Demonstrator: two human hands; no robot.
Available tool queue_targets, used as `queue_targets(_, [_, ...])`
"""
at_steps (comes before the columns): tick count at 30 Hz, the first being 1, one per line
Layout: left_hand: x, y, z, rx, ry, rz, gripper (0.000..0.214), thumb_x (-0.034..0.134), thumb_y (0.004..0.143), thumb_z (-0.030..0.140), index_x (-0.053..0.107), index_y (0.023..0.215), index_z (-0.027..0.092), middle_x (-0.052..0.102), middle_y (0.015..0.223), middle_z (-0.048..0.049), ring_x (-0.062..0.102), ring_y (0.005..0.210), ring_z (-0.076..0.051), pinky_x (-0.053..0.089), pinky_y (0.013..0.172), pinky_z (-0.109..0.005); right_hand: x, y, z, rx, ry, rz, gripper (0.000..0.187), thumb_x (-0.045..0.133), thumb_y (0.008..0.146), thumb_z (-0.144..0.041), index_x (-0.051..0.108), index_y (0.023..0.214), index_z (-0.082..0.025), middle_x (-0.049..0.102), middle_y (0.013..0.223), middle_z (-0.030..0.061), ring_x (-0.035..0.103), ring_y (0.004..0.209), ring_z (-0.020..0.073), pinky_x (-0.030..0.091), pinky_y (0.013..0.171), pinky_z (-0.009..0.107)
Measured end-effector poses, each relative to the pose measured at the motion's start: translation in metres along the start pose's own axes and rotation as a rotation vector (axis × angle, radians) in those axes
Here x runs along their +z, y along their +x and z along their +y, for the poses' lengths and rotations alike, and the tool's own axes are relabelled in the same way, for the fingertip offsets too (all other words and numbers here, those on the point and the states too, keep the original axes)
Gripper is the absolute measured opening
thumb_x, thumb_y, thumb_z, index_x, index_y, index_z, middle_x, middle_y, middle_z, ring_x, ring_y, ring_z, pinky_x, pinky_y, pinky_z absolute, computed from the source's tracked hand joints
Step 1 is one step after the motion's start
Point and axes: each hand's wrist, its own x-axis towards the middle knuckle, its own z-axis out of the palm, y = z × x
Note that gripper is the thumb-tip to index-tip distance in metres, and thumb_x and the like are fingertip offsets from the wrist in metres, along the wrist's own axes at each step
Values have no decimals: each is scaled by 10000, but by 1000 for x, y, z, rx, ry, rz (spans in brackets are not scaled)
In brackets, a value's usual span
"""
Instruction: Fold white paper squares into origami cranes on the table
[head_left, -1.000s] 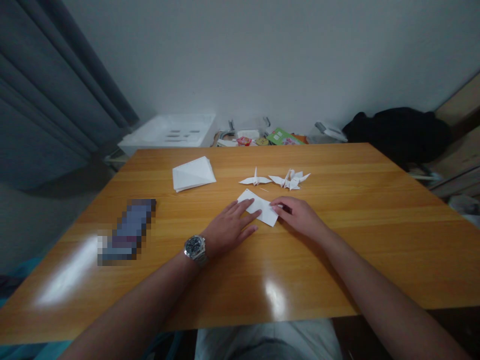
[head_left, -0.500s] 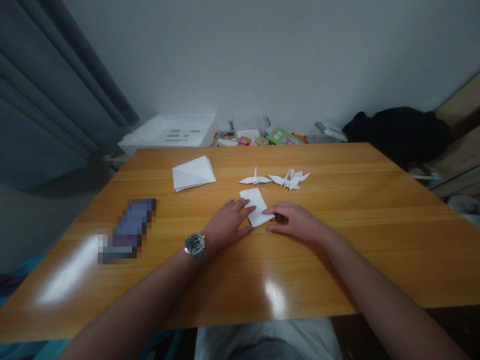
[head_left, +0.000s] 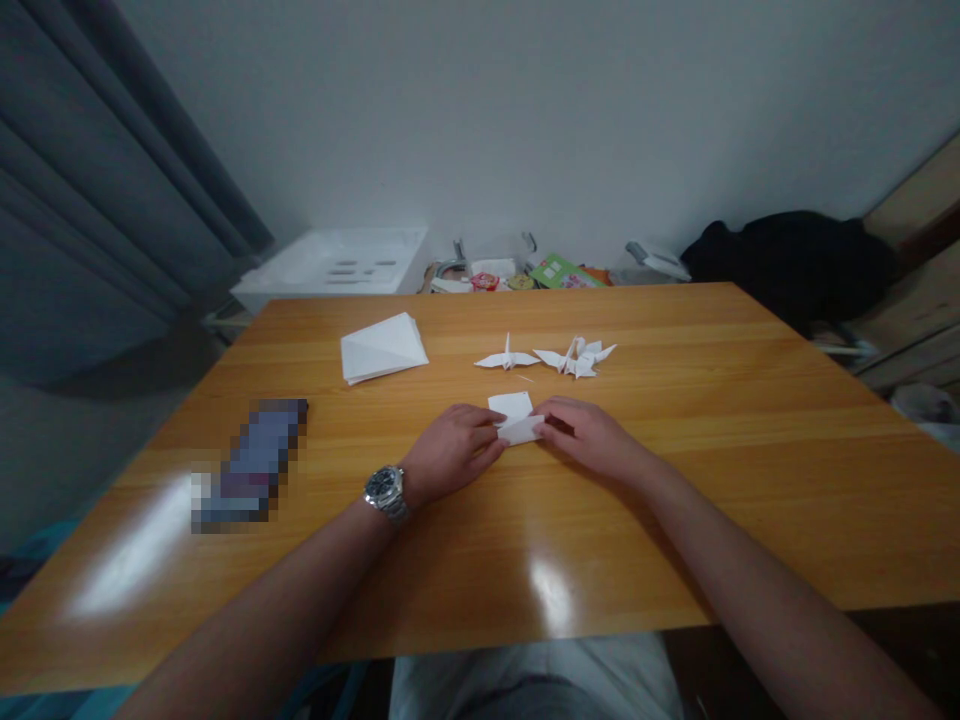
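Note:
A small white paper (head_left: 514,414) lies on the wooden table (head_left: 675,480), partly folded up at its near edge. My left hand (head_left: 450,455), with a watch on the wrist, pinches the paper's left near corner with curled fingers. My right hand (head_left: 589,438) grips its right near edge the same way. Just beyond the paper sit finished white paper cranes (head_left: 507,358), one alone and a small cluster (head_left: 579,358) to its right.
A stack of white paper sheets (head_left: 382,347) lies at the far left of the table. A blurred dark object (head_left: 251,470) rests near the left edge. Behind the table are a white box (head_left: 334,265), clutter and a black bag (head_left: 787,262).
The paper was turned and drawn closer between my hands. My fingers went from lying flat on it to pinching its near edge, which now lifts into a fold.

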Motion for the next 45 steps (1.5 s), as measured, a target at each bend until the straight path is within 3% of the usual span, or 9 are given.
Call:
queue_targets(4, [0,2,3,-98,-65,46,303,496,1010,340,663,1201,175,686,1189,-93,659,1019,-228,519,933,-379,1,0,-3,125,-33,6,180,522,979,-311,617,880,-195,664,811,31,583,722,178,396,646,277])
queue_targets(12, [-1,2,0,-104,-103,39,283,642,924,398,674,1142,221,664,1178,-80,645,1051,-245,501,944,-381,5,2,-6,190,-52,48,210,476,992,-352,546,844,-220,622,732,4,563,662,172,339,596,267])
queue_targets(24, [7,4,-1,-179,-182,77,206,631,932,340,674,804,184,650,1166,-72,633,1026,-229,507,947,-380,12,6,-1,230,-2,84,207,489,983,-356,549,842,-217,661,765,13,580,680,175,354,614,261])
queue_targets(27, [8,5,0,-214,-219,155,185,601,950,356,669,995,190,623,1203,-91,618,1082,-233,507,984,-384,15,7,0,243,1,85,213,495,982,-357,550,831,-216,655,746,8,574,665,172,351,607,261])
queue_targets(30, [12,6,-2,-259,-169,213,377,609,943,371,579,1266,180,587,1254,-125,579,1165,-262,482,1040,-426,16,7,0,240,3,85,218,509,976,-366,556,824,-217,646,733,1,565,655,169,346,599,262])
queue_targets(32, [15,6,-4,-269,-117,209,433,611,939,387,557,1311,171,572,1268,-137,563,1184,-276,471,1052,-452,17,7,-1,244,-6,86,217,526,969,-364,565,816,-215,636,722,-2,556,650,168,345,599,265])
queue_targets(37, [19,5,-6,-259,-46,165,422,605,938,410,587,1298,189,547,1285,-133,553,1185,-286,452,1063,-485,20,9,2,186,-26,117,100,610,916,-285,648,959,-202,638,843,27,575,747,181,423,683,290])
queue_targets(41, [18,5,-4,-259,-46,149,406,622,926,403,596,1278,202,542,1277,-124,547,1183,-289,448,1063,-493,23,9,8,158,-60,136,298,670,882,-268,651,1174,-214,618,1061,79,600,968,226,480,881,361])
queue_targets(45, [16,6,-4,-245,-76,146,386,653,908,365,589,1246,189,555,1263,-120,540,1176,-285,443,1061,-476,26,6,8,129,-101,139,374,664,895,-281,629,1260,-207,569,1166,114,557,1131,265,431,1042,429])
